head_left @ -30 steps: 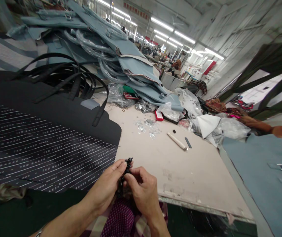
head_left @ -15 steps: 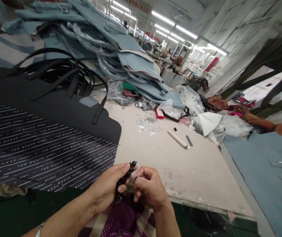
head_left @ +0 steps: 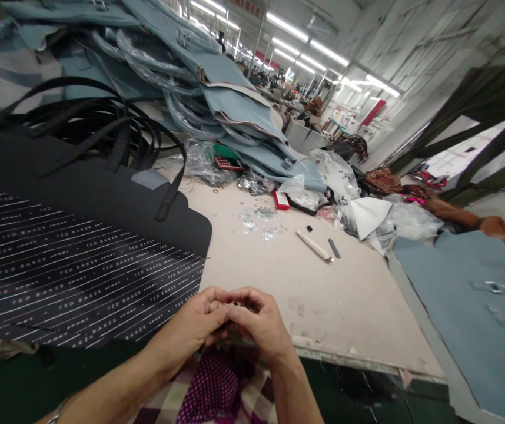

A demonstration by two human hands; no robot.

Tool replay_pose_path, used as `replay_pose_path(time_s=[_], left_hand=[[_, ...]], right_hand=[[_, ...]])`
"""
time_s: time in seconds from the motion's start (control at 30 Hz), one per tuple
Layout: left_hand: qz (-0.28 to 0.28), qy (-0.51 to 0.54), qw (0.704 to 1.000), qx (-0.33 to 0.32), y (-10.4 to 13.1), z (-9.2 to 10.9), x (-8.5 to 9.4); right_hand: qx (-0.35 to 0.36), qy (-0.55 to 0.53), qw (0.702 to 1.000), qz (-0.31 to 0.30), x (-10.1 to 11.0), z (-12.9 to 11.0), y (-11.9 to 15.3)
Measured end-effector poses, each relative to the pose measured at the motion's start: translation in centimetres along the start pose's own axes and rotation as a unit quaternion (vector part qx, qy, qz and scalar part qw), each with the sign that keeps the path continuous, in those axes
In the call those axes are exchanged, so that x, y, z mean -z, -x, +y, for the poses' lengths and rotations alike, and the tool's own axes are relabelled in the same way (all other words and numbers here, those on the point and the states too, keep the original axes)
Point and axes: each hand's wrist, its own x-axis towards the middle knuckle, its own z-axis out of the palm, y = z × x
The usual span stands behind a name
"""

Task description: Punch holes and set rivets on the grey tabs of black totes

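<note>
Black parts (head_left: 236, 304), small and mostly hidden by my fingers, are located between my two hands, on my side of the washers (head_left: 261, 224); their number and shape cannot be read. My left hand (head_left: 203, 318) is narrow, fingers curled inward, thumb pointing toward the right thumb; my right hand (head_left: 259, 321) is likewise narrow, fingers bent over, its tips meeting those of the left; black shows in the gap where they meet, but I cannot tell which hand bears the grip.

The washers lie loose and scattered on the table (head_left: 345, 306); to their right rests a pale-handled tool (head_left: 314, 246), set at a slant; a single black piece (head_left: 309, 228) lies between the washers and that tool's far side, and a dark grey strip (head_left: 334, 248) lies just beyond the tool, further right of the washers. A red box (head_left: 281, 200) stands behind the washers; farther back and to their left is a clear plastic bag (head_left: 202, 168).

Left of the washers, black panels (head_left: 102, 282) with white printed lettering overlie the table; black straps (head_left: 122, 144) arch up above them; behind the washers rises a heap of blue-grey pieces (head_left: 230, 76); well to the right of the washers lies a blue-grey sheet (head_left: 468, 282). Purple dotted cloth (head_left: 211, 388) shows below my hands, nearer me than the washers.
</note>
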Motion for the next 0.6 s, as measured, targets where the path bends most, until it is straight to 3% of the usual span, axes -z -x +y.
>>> replay_pose_path(time_s=[0.17, 0.27, 0.43, 0.6], left_hand=[[-0.074, 0.007, 0.997, 0.016, -0.2, 0.3, 0.5], [-0.112, 0.050, 0.992, 0.042, -0.3, 0.7, 0.4], [-0.016, 0.056, 0.997, 0.042, -1.6, 1.3, 0.9], [-0.013, 0.017, 0.999, 0.028, -5.4, 1.2, 2.7]], right_hand=[[-0.064, -0.096, 0.991, -0.070, 0.6, 0.3, -0.3], [-0.075, -0.153, 0.983, -0.067, 0.7, 0.5, -0.5], [-0.057, -0.073, 0.993, 0.067, 2.5, -0.6, -1.7], [0.020, 0.052, 0.975, 0.217, 9.4, -4.3, -5.0]])
